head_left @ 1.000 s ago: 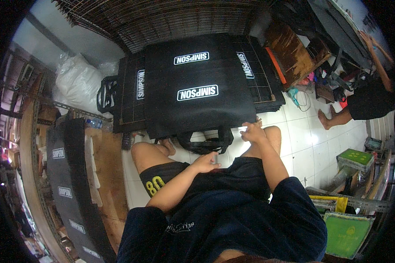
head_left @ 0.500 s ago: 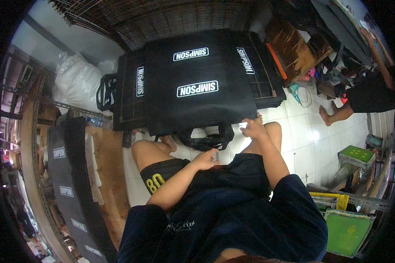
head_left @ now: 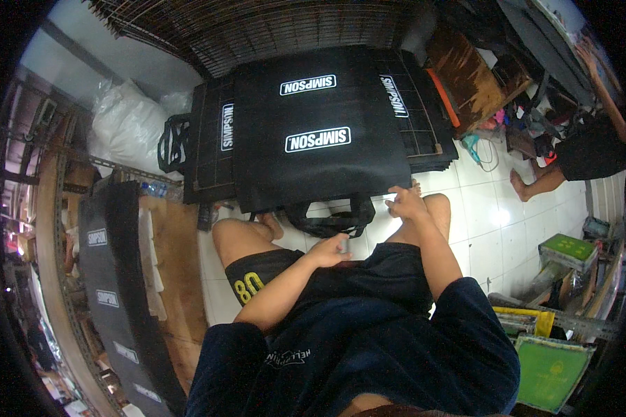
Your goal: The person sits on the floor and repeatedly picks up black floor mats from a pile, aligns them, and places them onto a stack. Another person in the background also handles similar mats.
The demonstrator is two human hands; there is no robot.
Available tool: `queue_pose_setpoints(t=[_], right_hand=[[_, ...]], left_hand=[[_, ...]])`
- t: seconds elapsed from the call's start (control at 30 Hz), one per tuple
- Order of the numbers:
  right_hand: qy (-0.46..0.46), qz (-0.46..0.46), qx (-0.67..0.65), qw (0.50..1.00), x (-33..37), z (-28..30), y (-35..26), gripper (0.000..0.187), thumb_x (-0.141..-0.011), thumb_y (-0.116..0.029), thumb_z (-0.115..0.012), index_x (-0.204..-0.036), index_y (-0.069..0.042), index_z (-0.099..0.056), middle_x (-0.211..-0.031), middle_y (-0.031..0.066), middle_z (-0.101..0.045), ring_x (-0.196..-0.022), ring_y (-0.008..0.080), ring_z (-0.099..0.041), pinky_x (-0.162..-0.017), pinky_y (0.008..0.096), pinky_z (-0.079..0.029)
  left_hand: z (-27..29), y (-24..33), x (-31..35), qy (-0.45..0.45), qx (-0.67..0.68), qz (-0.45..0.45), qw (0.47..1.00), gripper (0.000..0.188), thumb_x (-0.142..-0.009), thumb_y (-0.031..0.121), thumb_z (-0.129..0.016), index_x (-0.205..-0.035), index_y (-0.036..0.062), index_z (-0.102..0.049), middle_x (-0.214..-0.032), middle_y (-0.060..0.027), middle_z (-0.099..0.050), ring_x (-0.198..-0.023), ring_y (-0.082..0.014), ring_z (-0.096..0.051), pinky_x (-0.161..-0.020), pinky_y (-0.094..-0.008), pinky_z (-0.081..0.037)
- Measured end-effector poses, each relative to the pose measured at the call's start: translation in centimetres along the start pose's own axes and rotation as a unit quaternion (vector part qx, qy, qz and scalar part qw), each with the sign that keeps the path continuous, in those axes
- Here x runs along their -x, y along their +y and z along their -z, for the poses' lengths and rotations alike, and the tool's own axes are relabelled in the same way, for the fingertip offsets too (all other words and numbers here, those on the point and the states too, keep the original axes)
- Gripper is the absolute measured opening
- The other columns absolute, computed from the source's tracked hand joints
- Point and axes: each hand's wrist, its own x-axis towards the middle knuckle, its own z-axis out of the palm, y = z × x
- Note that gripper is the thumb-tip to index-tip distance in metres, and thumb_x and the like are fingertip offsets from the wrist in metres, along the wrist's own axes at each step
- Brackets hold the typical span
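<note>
At centre, our left hand (head_left: 329, 252) and right hand (head_left: 407, 203) seem poised, fingers apart; gripping the black panel (head_left: 316, 111) calls for closing them.

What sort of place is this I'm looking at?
Probably a small screen-printing workshop: black fabric panels bear repeated white prints, wire racks stand beyond them, and a green framed panel at lower right looks like a printing screen.

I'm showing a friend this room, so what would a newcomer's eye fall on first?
Probably the big black sheet with white labels, spread at upper centre. Next, the left hand just below centre and the right hand by the sheet's near right corner. Then the bright green panel at lower right.
</note>
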Motion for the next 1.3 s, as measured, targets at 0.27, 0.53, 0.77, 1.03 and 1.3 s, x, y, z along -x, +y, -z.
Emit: queue_pose_setpoints(t=[0.27,0.53,0.77,1.03,1.3], right_hand=[[0.021,0.003,0.033,0.999,-0.1,-0.2,-0.1,0.046,-0.076,-0.04,-0.064,-0.117,-0.02,-0.057,-0.099,0.0088,-0.067,-0.105,0.0297,-0.057,-0.1,0.0408,-0.034],[0.004,-0.002,-0.061,0.998,-0.7,-1.1,0.6,0.046,-0.073,-0.037,-0.066,-0.115,-0.018,-0.059,-0.095,0.0097,-0.067,-0.119,0.0423,-0.042,-0.109,0.0532,-0.012],[-0.01,-0.018,-0.082,0.996,-0.3,-0.4,0.3,0.048,-0.074,-0.039,-0.065,-0.117,-0.018,-0.058,-0.096,0.0099,-0.067,-0.116,0.0387,-0.047,-0.107,0.0549,-0.015],[0.022,0.006,0.002,1.0,-0.4,-1.3,1.1,0.045,-0.076,-0.038,-0.063,-0.116,-0.019,-0.057,-0.098,0.0092,-0.067,-0.101,0.0292,-0.059,-0.093,0.0387,-0.041],[0.007,0.0,-0.003,1.0,-0.2,-0.5,0.3,0.046,-0.077,-0.039,-0.063,-0.117,-0.019,-0.057,-0.098,0.0098,-0.066,-0.101,0.028,-0.06,-0.092,0.0384,-0.041]], left_hand=[[-0.1,-0.1,0.1,0.014,0.02,-0.012,1.0,0.069,-0.075,0.047,-0.066,-0.129,0.0098,-0.043,-0.107,-0.0189,-0.06,-0.099,-0.0321,-0.059,-0.084,-0.0383,-0.045],[-0.2,0.1,-0.1,0.003,-0.005,-0.004,1.0,0.066,-0.078,0.043,-0.066,-0.131,0.0138,-0.039,-0.106,-0.0148,-0.059,-0.098,-0.0263,-0.06,-0.084,-0.0372,-0.047],[0.1,-0.2,-0.1,0.011,-0.001,-0.017,1.0,0.065,-0.078,0.041,-0.066,-0.131,0.0138,-0.039,-0.106,-0.0143,-0.06,-0.097,-0.0268,-0.06,-0.084,-0.0371,-0.047],[0.0,0.1,0.1,0.005,-0.012,-0.01,1.0,0.066,-0.079,0.042,-0.066,-0.131,0.0123,-0.039,-0.106,-0.0147,-0.06,-0.098,-0.0271,-0.06,-0.084,-0.0369,-0.047],[-0.3,0.0,-0.1,0.006,-0.015,-0.009,1.0,0.068,-0.078,0.045,-0.065,-0.131,0.0125,-0.039,-0.106,-0.0145,-0.06,-0.096,-0.027,-0.06,-0.083,-0.0372,-0.047]])
